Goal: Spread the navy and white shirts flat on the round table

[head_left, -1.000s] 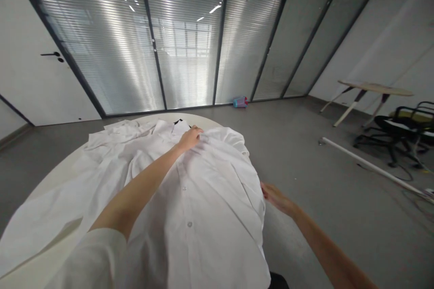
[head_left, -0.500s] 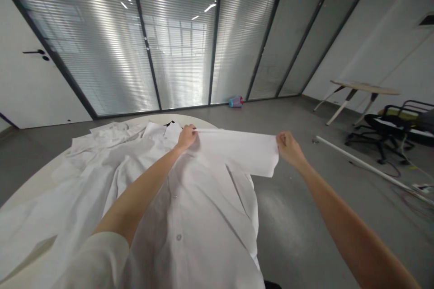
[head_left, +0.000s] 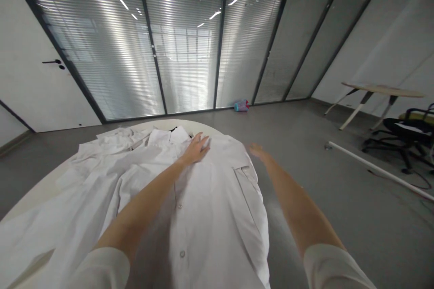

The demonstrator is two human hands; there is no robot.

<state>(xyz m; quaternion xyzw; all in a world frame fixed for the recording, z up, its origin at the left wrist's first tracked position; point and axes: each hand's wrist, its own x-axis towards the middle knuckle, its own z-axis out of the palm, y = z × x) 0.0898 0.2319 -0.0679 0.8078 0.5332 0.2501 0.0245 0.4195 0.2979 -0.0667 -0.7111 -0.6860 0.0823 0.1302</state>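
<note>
- I see a white shirt [head_left: 217, 216] on the round, pale surface [head_left: 204, 127], right in front of me.
- It is long from far to near: the collar [head_left: 179, 135] is at the far end, and the buttons [head_left: 182, 254] run in a line toward me.
- My left grip [head_left: 196, 149] is on top of the shirt, near the collar. Its fingers are loose and spread, not squeezing the cloth.
- My right grip [head_left: 257, 150] is at the shirt's outer edge, on my right. It is blurry, so I can't tell if it pinches, touches or is let go.
- I think this matters most: the shirt's shoulder lies between my two grips, and the right one is nearer that outer edge.
- More white cloth [head_left: 84, 198] lies to the left. I can't tell if it is another shirt.
</note>
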